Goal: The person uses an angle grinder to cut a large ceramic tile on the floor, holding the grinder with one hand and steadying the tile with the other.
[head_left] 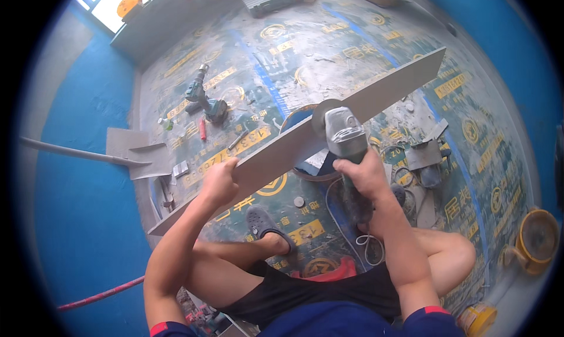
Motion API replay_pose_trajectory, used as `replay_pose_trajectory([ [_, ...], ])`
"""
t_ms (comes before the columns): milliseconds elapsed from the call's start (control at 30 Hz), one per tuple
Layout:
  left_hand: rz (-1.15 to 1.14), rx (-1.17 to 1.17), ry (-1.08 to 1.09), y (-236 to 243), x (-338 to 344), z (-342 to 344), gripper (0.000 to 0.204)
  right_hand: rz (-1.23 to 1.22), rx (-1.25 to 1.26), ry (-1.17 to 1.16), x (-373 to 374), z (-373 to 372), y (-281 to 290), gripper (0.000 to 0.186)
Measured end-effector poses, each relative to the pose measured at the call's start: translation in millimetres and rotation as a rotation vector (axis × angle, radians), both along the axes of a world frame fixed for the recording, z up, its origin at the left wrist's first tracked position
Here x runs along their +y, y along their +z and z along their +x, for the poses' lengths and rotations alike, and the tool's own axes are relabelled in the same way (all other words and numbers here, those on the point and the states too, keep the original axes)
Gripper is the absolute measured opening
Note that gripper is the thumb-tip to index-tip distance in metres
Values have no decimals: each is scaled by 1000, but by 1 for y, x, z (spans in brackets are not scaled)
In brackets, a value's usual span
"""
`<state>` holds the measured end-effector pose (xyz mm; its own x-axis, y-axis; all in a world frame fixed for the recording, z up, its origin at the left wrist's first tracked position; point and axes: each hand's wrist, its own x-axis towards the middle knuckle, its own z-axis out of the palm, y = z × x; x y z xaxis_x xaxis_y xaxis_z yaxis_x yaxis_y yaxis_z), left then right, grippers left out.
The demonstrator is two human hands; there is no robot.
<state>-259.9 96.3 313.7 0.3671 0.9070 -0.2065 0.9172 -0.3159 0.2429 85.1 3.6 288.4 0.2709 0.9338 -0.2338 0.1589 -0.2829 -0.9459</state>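
A long, narrow grey board or tile strip (pixel 393 85) runs slantwise in front of me, its far end up to the right. My left hand (pixel 220 183) is closed around its near edge, left of the middle. In my right hand (pixel 365 172) is an angle grinder (pixel 345 130), gripped by its body. The grinder's round disc (pixel 321 117) is at the strip's upper edge, seemingly touching it. Beneath the strip is a round bucket (pixel 317 177), partly hidden by strip and grinder; what it holds is hard to make out.
A cordless drill (pixel 207 102) stands on the printed green floor sheet (pixel 305 222), near a red-handled tool (pixel 202 129). To the left, a shovel (pixel 138 152) leans by the blue wall. A white cord (pixel 371 250) loops near my legs. Yellow buckets (pixel 538 241) line the right side.
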Motion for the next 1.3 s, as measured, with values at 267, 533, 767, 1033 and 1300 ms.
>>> replay_pose_trajectory([
  [267,78,-6,-65,0,-2,-1,39,-3,92,-129,12,58,5,37],
  [533,14,-15,19,8,6,33,31,98,247,-290,-29,89,18,38],
  [767,87,-28,133,-20,59,86,35,97,331,-311,-111,67,51,39],
  [1033,79,-74,119,-10,44,65,41,114,294,-349,-162,40,63,43],
  [1300,157,-42,75,-16,21,-11,39,95,272,-263,-157,21,63,36],
])
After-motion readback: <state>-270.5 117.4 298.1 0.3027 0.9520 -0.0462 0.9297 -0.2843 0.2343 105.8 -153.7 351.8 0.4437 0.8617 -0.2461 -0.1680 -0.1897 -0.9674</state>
